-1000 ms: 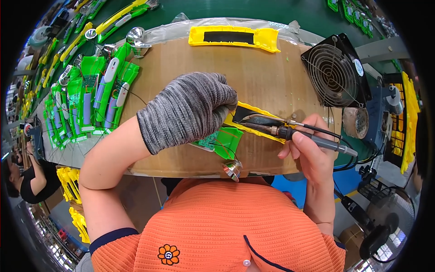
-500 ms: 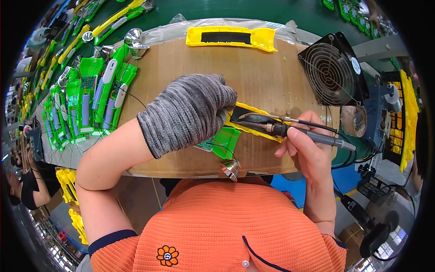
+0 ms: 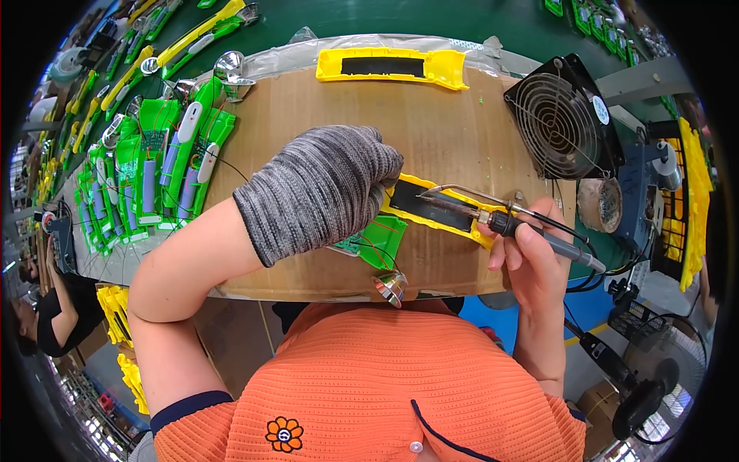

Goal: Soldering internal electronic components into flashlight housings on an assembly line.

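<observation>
My left hand, in a grey striped knit glove, is curled closed over the left end of a yellow plastic casing half. Its fingertips are mostly hidden. From beneath that glove sticks out a green casing half with a circuit board and thin wires. A shiny reflector cup lies beside it near the front edge. In my bare right hand is a soldering iron with a thin metal feed tube along it. Its tip hovers over the black strip in the yellow casing, just right of the glove.
Another yellow casing half lies at the back of the cardboard-topped bench. Several green casings with batteries crowd the left. A black fan stands at the back right, near a solder spool.
My right hand has moved the soldering iron a little to the right, drawing its tip away from the glove. My left hand stays in place.
</observation>
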Action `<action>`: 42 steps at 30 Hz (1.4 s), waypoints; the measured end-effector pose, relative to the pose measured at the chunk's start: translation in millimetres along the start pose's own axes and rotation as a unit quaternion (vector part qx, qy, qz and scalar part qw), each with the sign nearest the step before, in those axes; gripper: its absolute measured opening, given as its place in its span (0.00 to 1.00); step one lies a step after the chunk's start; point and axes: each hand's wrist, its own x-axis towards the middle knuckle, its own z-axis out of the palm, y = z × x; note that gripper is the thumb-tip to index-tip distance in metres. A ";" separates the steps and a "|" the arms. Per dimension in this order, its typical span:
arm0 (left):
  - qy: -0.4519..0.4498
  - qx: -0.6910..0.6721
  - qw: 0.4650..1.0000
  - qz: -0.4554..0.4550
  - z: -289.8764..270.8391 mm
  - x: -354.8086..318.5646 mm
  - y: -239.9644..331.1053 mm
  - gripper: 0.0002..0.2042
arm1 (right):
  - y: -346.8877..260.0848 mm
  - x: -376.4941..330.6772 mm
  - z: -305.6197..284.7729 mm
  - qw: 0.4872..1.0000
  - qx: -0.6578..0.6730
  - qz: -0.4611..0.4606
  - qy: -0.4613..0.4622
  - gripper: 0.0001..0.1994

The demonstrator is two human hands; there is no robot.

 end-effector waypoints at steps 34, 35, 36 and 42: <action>0.068 0.086 0.989 0.102 8.7 -30.3 19.7 0.09 | 18.5 -17.2 21.7 0.995 0.050 -0.059 0.065 0.06; 0.075 0.066 0.989 0.113 12.2 -29.4 23.4 0.09 | 21.2 -15.6 26.3 0.995 0.069 -0.051 0.060 0.06; 0.082 0.046 0.988 0.124 16.0 -27.9 27.7 0.09 | 24.4 -14.3 29.5 0.994 0.087 -0.042 0.055 0.06; 0.063 0.019 0.997 0.047 28.3 -15.8 35.5 0.06 | 17.3 -15.7 17.2 0.993 0.089 -0.067 0.047 0.08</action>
